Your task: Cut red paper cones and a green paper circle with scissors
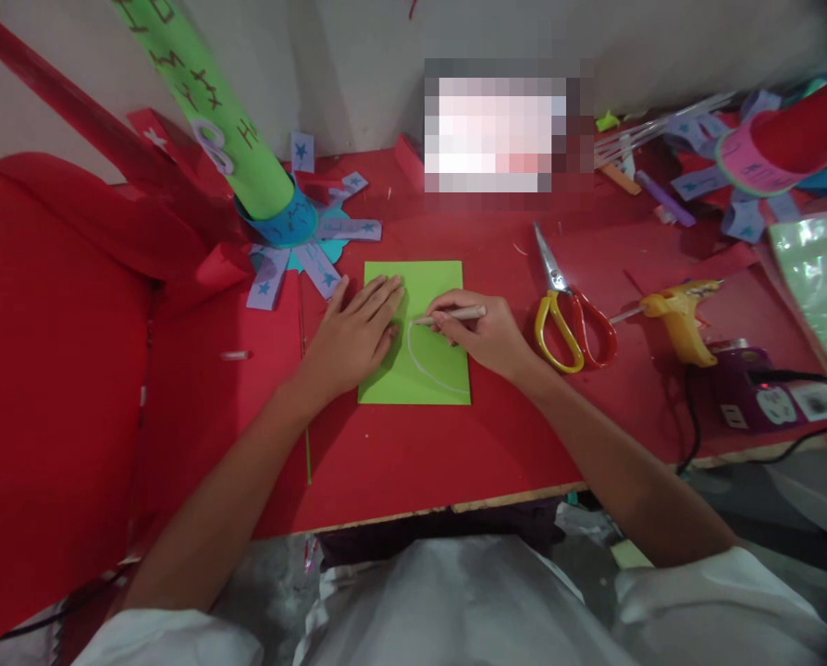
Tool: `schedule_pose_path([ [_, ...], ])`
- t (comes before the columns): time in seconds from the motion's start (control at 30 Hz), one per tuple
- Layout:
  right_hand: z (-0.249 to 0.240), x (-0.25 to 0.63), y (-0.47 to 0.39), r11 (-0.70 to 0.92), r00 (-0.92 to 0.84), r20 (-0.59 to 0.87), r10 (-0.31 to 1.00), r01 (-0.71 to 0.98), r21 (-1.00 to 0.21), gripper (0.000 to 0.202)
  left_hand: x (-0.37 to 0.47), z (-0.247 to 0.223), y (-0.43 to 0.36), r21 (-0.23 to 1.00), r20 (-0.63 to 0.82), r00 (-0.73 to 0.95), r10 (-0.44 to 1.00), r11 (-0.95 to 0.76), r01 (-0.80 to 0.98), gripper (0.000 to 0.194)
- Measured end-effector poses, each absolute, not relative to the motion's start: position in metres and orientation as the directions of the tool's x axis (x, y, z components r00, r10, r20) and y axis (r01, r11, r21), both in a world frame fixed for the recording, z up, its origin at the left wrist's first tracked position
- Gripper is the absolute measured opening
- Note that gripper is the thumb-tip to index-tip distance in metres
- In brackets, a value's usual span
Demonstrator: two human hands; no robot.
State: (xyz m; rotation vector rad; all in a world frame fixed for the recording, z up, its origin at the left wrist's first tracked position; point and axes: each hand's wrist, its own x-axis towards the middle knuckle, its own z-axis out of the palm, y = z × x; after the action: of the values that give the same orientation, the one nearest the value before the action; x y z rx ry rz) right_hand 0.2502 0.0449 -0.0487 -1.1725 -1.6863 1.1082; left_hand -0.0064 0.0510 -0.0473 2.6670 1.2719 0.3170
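A bright green sheet of paper point(438, 277) lies on the red table in front of me. A curved white line point(420, 363) is drawn on its right half, running down toward the lower right edge. My left hand point(358, 338) rests flat on the sheet's left side with its fingers stretched out. In my right hand point(487, 333) is a slim pale pen point(465, 314), gripped between thumb and fingers. Its tip touches the paper at the upper end of the white line.
Scissors point(559, 305) with yellow and red handles lie right of the paper, beside a yellow glue gun point(684, 319) and a purple box point(750, 388) with cables. A green paper tube point(247, 157) stands at the back left. A pink-banded red tube point(764, 153) is at the far right.
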Motion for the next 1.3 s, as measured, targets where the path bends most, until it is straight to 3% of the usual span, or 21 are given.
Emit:
schedule_pose_path([
  [0.33, -0.049, 0.25, 0.045, 0.204, -0.285, 0.127, 0.95, 0.262, -0.943, 0.027, -0.006, -0.046, 0.051, 0.226, 0.114, 0.611, 0.783, -0.62, 0.752, 0.059],
  [0.5, -0.049, 0.251, 0.046, 0.212, -0.203, 0.161, 0.966, 0.263, -0.941, 0.034, -0.005, -0.046, 0.051, 0.229, 0.124, 0.612, 0.781, -0.623, 0.748, 0.058],
  [0.73, -0.051, 0.251, 0.046, 0.223, -0.261, 0.158, 0.952, 0.243, -0.944, 0.033, -0.005, -0.046, 0.051, 0.252, 0.134, 0.606, 0.784, -0.619, 0.744, 0.06],
  [0.9, -0.052, 0.255, 0.047, 0.24, -0.102, 0.219, 0.97, 0.326, -0.914, 0.032, -0.005, -0.046, 0.051, 0.26, 0.136, 0.598, 0.79, -0.611, 0.748, 0.061],
  [1.0, -0.054, 0.258, 0.048, 0.302, -0.075, 0.305, 0.949, 0.483, -0.822, 0.03, -0.003, -0.044, 0.048, 0.262, 0.147, 0.583, 0.799, -0.599, 0.756, 0.059],
  [1.13, -0.058, 0.259, 0.05, 0.389, -0.261, 0.293, 0.92, 0.708, -0.589, 0.038, 0.003, -0.04, 0.043, 0.272, 0.181, 0.57, 0.801, -0.598, 0.754, 0.055],
  [1.3, -0.059, 0.264, 0.053, 0.457, -0.414, 0.211, 0.886, 0.695, -0.555, 0.051, 0.001, -0.038, 0.046, 0.366, 0.309, 0.442, 0.842, -0.535, 0.762, 0.042],
])
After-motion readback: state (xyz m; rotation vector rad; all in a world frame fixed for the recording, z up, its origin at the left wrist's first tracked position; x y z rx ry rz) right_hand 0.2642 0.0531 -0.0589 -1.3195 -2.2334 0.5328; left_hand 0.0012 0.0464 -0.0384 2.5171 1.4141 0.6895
